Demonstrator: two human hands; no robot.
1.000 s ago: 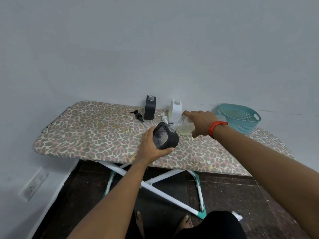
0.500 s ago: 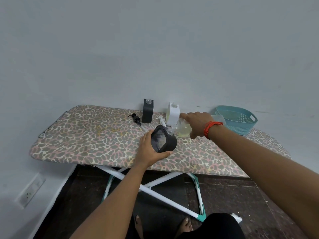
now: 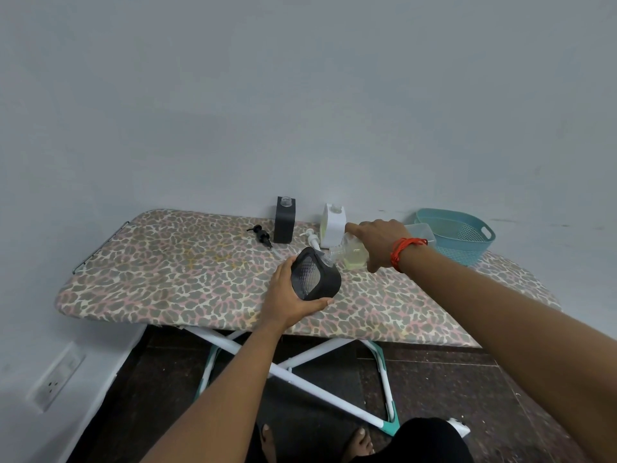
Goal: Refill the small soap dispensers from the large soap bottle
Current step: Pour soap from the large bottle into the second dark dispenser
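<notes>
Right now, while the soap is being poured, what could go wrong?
The big soap bottle is tipped by the right hand into the small mouth of the dark dispenser, so soap could miss and spill on the spotted board. The left hand holds that dispenser tilted near the board's front edge; if soap makes it slippery, it might drop to the floor.

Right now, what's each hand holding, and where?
Left hand: dark dispenser, gripped around its base, tilted. Right hand: clear soap bottle, held by its body, pouring.
</notes>
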